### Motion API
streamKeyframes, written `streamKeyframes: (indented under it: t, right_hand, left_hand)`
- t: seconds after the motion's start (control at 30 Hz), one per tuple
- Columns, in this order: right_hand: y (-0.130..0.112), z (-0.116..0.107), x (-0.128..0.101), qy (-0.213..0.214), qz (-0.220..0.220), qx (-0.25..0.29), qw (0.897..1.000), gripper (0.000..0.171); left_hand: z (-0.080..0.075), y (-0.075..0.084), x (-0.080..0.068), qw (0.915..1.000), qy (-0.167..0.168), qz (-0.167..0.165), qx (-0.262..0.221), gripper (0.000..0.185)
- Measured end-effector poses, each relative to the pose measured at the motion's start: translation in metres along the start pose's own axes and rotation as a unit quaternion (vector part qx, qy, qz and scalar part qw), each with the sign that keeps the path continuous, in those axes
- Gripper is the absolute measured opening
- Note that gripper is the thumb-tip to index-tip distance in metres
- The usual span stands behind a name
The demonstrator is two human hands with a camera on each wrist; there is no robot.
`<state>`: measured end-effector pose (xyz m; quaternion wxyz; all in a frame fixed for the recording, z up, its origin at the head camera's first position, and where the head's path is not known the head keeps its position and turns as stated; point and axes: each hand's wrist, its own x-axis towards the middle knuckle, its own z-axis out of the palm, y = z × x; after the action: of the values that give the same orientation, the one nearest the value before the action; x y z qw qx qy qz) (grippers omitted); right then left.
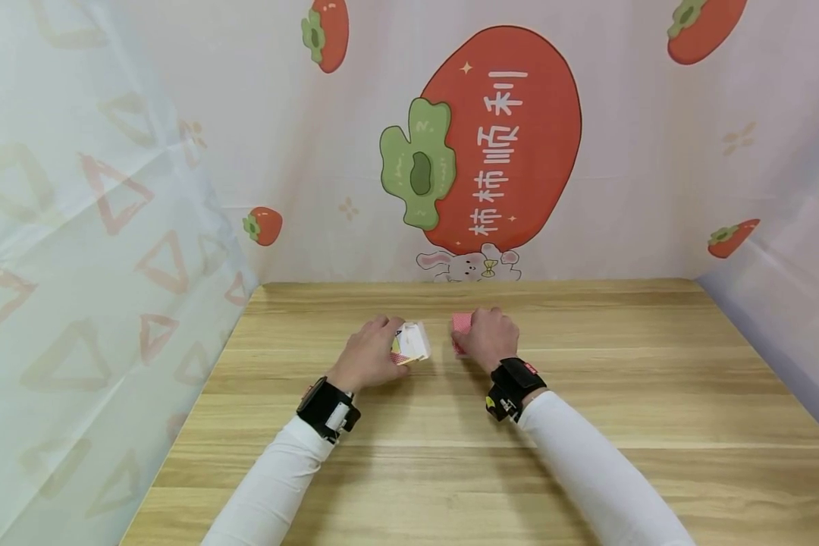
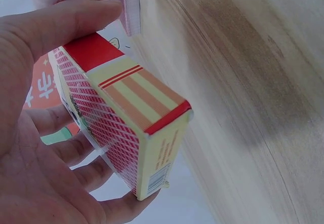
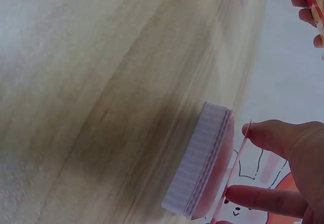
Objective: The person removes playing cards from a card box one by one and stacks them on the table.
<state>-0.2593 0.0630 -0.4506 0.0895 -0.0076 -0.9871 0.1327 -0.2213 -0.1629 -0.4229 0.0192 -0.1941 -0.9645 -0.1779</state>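
card box (image 1: 410, 343) left, card deck (image 1: 460, 327) right, both over table (image 1: 587, 425)

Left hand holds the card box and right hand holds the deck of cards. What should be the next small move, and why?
Probably set the card box down on the table. The left hand grips only the box, while the right hand holds the deck with one card apart; a free hand could take cards.

Both arms in white sleeves reach forward, wrists strapped. Left hand (image 1: 371, 353) fingers curled, thumb extended along top. Right hand (image 1: 489, 337) knuckles up, fingertips pinching.
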Motion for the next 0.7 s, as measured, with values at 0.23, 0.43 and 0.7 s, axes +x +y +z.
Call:
streamKeyframes:
  t: [0.23,0.43,0.7]
  right_hand:
    - [-0.0025,0.004,0.0006,-0.005,0.001,-0.019,1.0,0.048]
    - [-0.0023,0.0075,0.0017,0.0,-0.002,-0.026,1.0,0.05]
    - [-0.003,0.0105,0.0022,0.002,0.001,-0.028,1.0,0.046]
  left_hand:
    - [0.0004,0.0008,-0.0008,1.0,-0.004,-0.003,0.004,0.08]
    - [0.0005,0.0005,-0.0007,1.0,-0.005,-0.002,0.006,0.079]
    - [0.0006,-0.0015,-0.0008,1.0,-0.005,-0.002,0.008,0.079]
